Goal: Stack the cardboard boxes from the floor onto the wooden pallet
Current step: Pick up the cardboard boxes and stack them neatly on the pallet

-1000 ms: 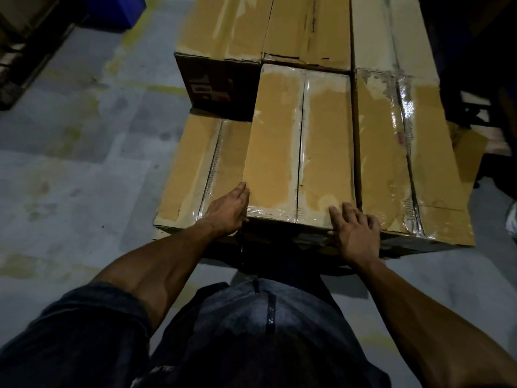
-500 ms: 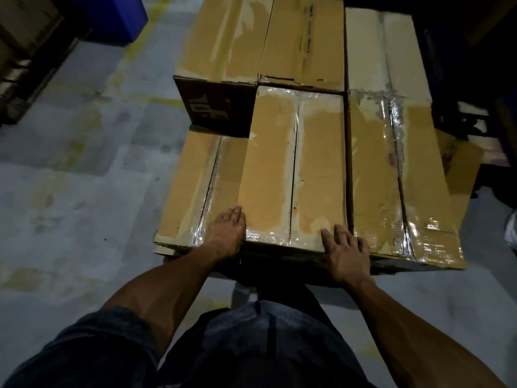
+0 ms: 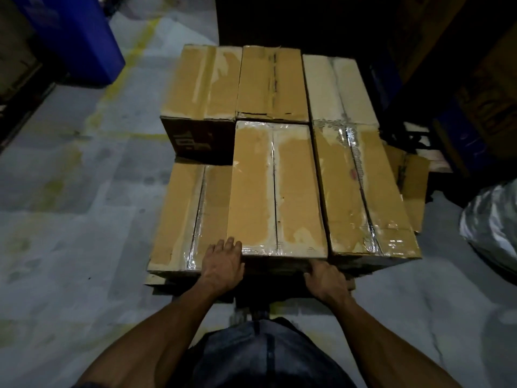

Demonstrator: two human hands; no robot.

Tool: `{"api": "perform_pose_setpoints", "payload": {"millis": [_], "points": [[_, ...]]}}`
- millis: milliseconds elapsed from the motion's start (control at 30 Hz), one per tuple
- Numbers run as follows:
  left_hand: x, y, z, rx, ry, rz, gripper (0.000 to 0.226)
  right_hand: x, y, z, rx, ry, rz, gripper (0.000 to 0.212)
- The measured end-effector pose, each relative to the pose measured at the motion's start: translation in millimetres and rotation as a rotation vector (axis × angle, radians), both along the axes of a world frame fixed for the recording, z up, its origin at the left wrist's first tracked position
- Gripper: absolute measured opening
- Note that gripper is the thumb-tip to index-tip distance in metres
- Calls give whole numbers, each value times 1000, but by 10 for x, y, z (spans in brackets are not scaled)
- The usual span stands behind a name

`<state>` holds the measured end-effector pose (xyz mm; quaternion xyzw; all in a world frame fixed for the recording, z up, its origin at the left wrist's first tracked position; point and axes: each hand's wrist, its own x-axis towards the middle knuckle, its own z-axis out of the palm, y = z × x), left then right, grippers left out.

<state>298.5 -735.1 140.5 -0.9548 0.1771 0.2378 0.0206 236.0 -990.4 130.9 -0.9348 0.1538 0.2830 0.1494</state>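
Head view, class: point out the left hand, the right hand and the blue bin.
left hand point(image 3: 222, 266): head view, back of the hand.
right hand point(image 3: 326, 281): head view, back of the hand.
blue bin point(image 3: 75, 37): head view, front wall.

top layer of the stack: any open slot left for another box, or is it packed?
One slot: the top of the lower front-left box, bordered behind by the dark-sided box and on its right by the middle box, which the left hand and right hand touch. Elsewhere, boxes sit tightly side by side.
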Motion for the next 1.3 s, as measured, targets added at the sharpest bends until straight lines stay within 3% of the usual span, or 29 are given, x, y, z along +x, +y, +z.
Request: {"api": "perform_pose_setpoints", "payload": {"millis": [300,633,967,1167,1300], "points": [[-575,45,113,-92,-34,-121,62,-1255,229,67,88,-80,-348,49],[-1002,-630,228,-189,-33,-282,60,-2241,-63,276,93,-201,-635,54],[-1801,-2106,195,-228,-58,-396,49,-3154,-1338,326,163,-266,-833,59],[-2336,-3282,392,-260,-70,-358,58,-3565,-2331,478,174,-248,-817,64],[-2464,-3912,502,-290,-96,-361,77,-3627,-2900,669,158,-275,-787,65]]}}
